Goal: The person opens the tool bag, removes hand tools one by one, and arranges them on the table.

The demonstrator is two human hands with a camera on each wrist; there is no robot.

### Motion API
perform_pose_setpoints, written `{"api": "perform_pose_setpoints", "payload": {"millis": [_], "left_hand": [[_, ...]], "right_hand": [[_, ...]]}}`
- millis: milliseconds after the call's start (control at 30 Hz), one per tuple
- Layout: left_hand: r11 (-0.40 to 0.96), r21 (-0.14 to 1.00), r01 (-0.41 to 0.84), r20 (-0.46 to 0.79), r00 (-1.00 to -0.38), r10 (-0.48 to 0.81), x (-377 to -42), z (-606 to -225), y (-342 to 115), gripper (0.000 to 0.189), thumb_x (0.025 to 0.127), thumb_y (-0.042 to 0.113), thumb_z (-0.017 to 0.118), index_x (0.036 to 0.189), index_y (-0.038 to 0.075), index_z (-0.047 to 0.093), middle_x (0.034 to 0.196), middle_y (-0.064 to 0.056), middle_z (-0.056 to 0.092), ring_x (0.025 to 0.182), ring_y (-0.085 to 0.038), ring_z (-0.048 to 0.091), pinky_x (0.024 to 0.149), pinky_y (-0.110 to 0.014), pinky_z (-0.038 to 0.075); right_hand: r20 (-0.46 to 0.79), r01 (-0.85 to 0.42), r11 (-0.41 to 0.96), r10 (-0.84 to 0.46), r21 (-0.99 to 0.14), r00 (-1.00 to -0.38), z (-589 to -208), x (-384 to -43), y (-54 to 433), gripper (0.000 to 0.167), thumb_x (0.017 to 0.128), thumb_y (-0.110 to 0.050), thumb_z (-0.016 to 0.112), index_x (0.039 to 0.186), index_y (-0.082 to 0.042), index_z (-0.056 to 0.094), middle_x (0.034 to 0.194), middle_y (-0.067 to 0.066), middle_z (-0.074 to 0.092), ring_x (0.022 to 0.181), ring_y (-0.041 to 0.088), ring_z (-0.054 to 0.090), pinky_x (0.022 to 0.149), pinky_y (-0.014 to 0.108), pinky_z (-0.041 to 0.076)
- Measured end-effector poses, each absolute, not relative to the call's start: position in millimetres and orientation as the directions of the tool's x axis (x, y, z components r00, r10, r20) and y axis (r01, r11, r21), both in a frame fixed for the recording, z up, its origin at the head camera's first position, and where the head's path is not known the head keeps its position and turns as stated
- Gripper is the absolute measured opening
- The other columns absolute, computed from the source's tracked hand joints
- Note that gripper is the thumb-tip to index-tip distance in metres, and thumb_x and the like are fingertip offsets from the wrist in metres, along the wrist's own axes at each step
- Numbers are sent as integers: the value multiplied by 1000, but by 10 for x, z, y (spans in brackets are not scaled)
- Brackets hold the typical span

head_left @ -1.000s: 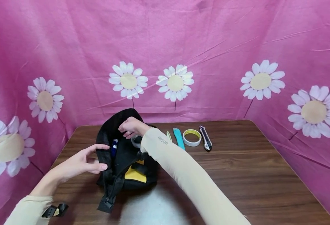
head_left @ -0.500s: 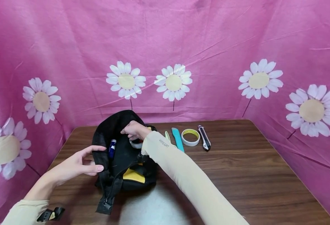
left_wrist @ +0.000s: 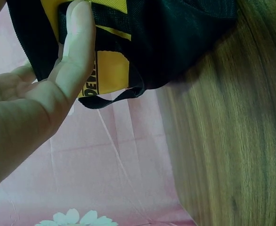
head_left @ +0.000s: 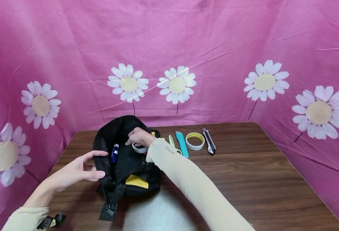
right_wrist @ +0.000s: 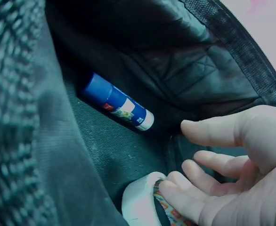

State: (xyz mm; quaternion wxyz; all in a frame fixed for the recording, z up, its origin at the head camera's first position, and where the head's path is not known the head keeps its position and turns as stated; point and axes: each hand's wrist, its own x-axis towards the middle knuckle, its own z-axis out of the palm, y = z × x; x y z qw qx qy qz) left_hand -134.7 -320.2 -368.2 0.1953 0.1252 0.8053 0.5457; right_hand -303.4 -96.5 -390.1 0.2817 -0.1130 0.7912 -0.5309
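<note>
A black tool bag (head_left: pixel 129 189) with yellow panels gapes open at the left of the table. My left hand (head_left: pixel 84 166) grips its near-left edge, thumb and fingers on either side of the zipped rim. Reaching inside from the right, my right hand (head_left: pixel 139 137) has relaxed, slightly bent fingers. In the right wrist view, a fingertip rests at the rim of a white tape roll (right_wrist: pixel 140 202), while the thumb stands apart. A blue glue stick (right_wrist: pixel 121 103) lies on the bag's floor, also visible in the head view.
Right of the bag lie green-handled scissors (head_left: pixel 173 144), a flat teal tool (head_left: pixel 182 144), a yellow-lined tape roll (head_left: pixel 195 147) and a box cutter (head_left: pixel 209 141) on the wooden table (head_left: pixel 244 170). A pink flowered cloth (head_left: pixel 215 109) hangs around the table's back and sides.
My right hand has moved slightly down and right inside the bag, its fingers loosening by the tape roll. My left hand keeps its grip on the bag's edge.
</note>
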Motion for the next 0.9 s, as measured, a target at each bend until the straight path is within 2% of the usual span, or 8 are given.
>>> {"api": "perform_pose_setpoints", "payload": {"millis": [167, 333, 433, 533, 633, 733, 833, 900], "left_hand": [[364, 931, -11, -176, -889, 423, -1343, -3703, -3206, 59, 97, 10, 68, 148, 14, 39, 120, -22, 60, 98, -29, 68, 85, -46, 57], [368, 930, 1, -165, -892, 420, -1342, -3697, -3212, 59, 97, 9, 68, 148, 13, 39, 117, -23, 61, 97, -29, 69, 84, -43, 58], [373, 928, 3, -165, -894, 417, -1348, -3687, -3206, 59, 97, 10, 69, 148, 13, 40, 117, -23, 61, 97, -30, 69, 84, -43, 58], [369, 929, -3, -168, -894, 415, -1349, -3685, -3203, 59, 97, 10, 69, 148, 13, 40, 117, -23, 60, 97, -30, 69, 85, -44, 58], [361, 933, -10, -171, -892, 418, -1348, -3688, -3204, 59, 97, 9, 69, 148, 13, 40, 117, -23, 60, 98, -31, 68, 86, -45, 57], [353, 935, -16, -174, -890, 421, -1346, -3694, -3206, 58, 97, 9, 68, 148, 13, 40, 117, -24, 60, 99, -32, 68, 86, -46, 57], [352, 936, -18, -175, -890, 420, -1344, -3698, -3205, 58, 97, 9, 68, 148, 14, 41, 117, -23, 59, 99, -31, 68, 86, -45, 57], [350, 937, -17, -173, -891, 420, -1345, -3701, -3203, 57, 97, 9, 68, 147, 15, 41, 118, -23, 59, 100, -31, 68, 86, -45, 57]], "right_hand": [[-358, 142, 458, -429, -877, -829, -3967, -3023, -955, 47, 88, -1, 77, 130, 5, 57, 124, 11, 60, 118, 27, 58, 99, 45, 51], [-375, 154, 459, -442, -875, -815, -3999, -3030, -946, 44, 86, -4, 79, 123, 2, 56, 118, 9, 59, 114, 27, 59, 94, 42, 53], [-373, 145, 459, -457, -876, -807, -4005, -3034, -939, 41, 87, -3, 78, 122, 1, 56, 111, 6, 57, 102, 23, 59, 86, 37, 55], [-379, 131, 465, -495, -876, -782, -4024, -3037, -933, 21, 88, 1, 75, 102, 3, 59, 94, 4, 55, 82, 19, 56, 74, 32, 53], [-401, 125, 479, -533, -869, -745, -4050, -3039, -934, 14, 88, 6, 72, 87, 3, 59, 80, 3, 56, 69, 16, 54, 65, 26, 51], [-420, 131, 482, -561, -866, -713, -4075, -3038, -946, 11, 86, 10, 71, 91, 9, 61, 82, 5, 62, 67, 13, 57, 62, 22, 51], [-456, 200, 453, -576, -869, -678, -4099, -3033, -958, 27, 86, 11, 70, 112, 12, 61, 90, 8, 64, 72, 14, 59, 66, 23, 52], [-477, 231, 442, -597, -866, -645, -4113, -3030, -964, 32, 88, 11, 69, 119, 12, 61, 92, 10, 67, 76, 16, 62, 70, 24, 53]]}}
